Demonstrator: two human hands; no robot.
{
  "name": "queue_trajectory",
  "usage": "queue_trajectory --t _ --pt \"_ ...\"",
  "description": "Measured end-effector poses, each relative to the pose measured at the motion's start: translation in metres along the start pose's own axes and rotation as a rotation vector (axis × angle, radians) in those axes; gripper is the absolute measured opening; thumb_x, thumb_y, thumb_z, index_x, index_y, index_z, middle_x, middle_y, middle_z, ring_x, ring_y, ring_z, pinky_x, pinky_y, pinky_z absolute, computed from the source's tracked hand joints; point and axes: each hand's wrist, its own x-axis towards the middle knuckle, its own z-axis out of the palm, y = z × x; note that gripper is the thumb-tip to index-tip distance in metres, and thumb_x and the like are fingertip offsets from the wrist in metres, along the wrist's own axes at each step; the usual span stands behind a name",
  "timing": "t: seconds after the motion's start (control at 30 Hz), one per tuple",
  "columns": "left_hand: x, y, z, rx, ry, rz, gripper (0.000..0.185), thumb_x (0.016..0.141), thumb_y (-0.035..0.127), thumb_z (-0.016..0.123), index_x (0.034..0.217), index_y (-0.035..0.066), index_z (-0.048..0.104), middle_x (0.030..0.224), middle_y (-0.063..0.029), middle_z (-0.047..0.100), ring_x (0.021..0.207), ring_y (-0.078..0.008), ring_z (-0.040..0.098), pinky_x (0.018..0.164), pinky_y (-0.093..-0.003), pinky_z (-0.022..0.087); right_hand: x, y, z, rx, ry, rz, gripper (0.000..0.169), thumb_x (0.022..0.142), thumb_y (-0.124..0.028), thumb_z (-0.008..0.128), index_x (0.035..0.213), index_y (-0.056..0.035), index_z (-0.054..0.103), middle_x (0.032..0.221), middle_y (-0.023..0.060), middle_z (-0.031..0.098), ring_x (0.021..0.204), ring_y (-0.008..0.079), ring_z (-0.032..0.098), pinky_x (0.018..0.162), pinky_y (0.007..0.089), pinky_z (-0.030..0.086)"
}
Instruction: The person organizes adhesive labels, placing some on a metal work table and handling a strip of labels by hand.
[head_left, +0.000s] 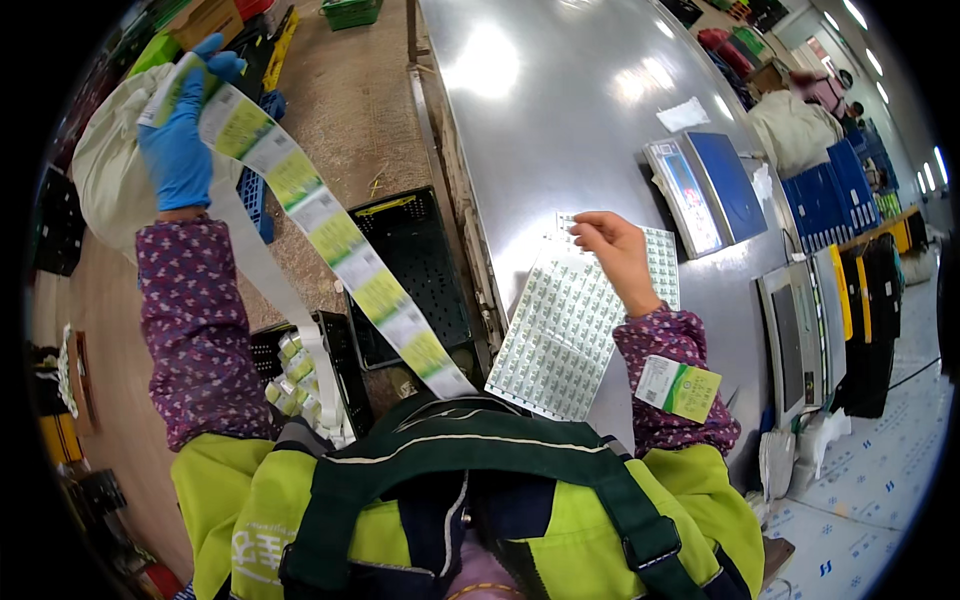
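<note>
My left hand (180, 142), in a blue glove, is raised at the upper left and grips a long strip of green-and-white printed labels (334, 236). The strip slopes down toward my waist, and a pale backing band (259, 247) hangs from the hand into a crate. My bare right hand (619, 255) is over a sheet of small stickers (559, 337) lying on the metal table. Its thumb and fingertips are bunched near the sheet's far left corner, where some stickers are gone; whether they pinch one is too small to tell. A single label (679, 388) clings to my right sleeve.
The steel table (547, 135) carries a blue-topped scale (705, 191) and a white scrap (682, 114). A black crate (409, 262) stands beside the table's left edge; another crate (341, 360) holds small labelled packages (298, 367). A large white sack (112, 157) stands far left.
</note>
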Motion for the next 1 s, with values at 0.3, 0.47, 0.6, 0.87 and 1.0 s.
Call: queue_trajectory --t 0.3,0.47,0.6,0.87,1.0 --pt "-0.028 -0.046 0.059 -0.039 -0.268 -0.178 0.032 0.090 0.014 0.059 0.116 -0.004 0.059 0.096 -0.0102 0.067 0.088 -0.0193 0.065 0.082 -0.0312 0.051 -0.021 0.088 -0.056 -0.443 0.086 -0.004 0.027 0.081 -0.012 0.066 0.105 -0.0005 0.065 0.090 0.0112 0.067 0.084 0.0208 0.062 0.074 0.0311 0.049" --pt "-0.157 -0.072 0.137 -0.114 -0.395 -0.713 0.023 0.083 0.008 0.068 0.105 0.000 0.065 0.090 -0.0070 0.067 0.080 -0.0144 0.064 0.077 -0.0284 0.051 -0.021 0.115 -0.043 -0.972 -0.013 0.043 0.033 0.070 -0.021 0.075 0.097 -0.0047 0.065 0.102 0.0140 0.061 0.102 0.0346 0.050 0.085 0.0401 0.043" --pt "-0.232 -0.101 0.182 -0.047 -0.500 -0.764 0.025 0.081 0.002 0.069 0.106 0.000 0.064 0.093 -0.0055 0.067 0.082 -0.0108 0.062 0.077 -0.0248 0.051 -0.019 0.117 -0.050 -0.832 -0.093 0.119 0.022 0.070 -0.016 0.076 0.083 -0.0036 0.062 0.083 0.0109 0.061 0.083 0.0267 0.056 0.073 0.0364 0.046" --pt "-0.244 -0.115 0.232 0.471 -0.739 -0.132 0.038 0.073 0.002 0.076 0.109 0.000 0.063 0.102 -0.0096 0.067 0.089 -0.0167 0.063 0.079 -0.0290 0.051 -0.013 0.062 -0.038 -0.040 -0.280 0.173 0.008 0.080 -0.003 0.068 0.080 0.0001 0.060 0.072 0.0025 0.062 0.065 0.0077 0.056 0.060 0.0210 0.046" --pt "-0.240 -0.111 0.235 0.355 -0.708 -0.722 0.030 0.070 0.006 0.079 0.097 -0.001 0.067 0.093 -0.0096 0.069 0.080 -0.0151 0.065 0.070 -0.0276 0.053 -0.014 0.051 -0.033 0.046 -0.329 0.133 0.009 0.081 -0.002 0.068 0.084 0.0000 0.060 0.078 0.0022 0.063 0.073 0.0082 0.059 0.067 0.0213 0.048"
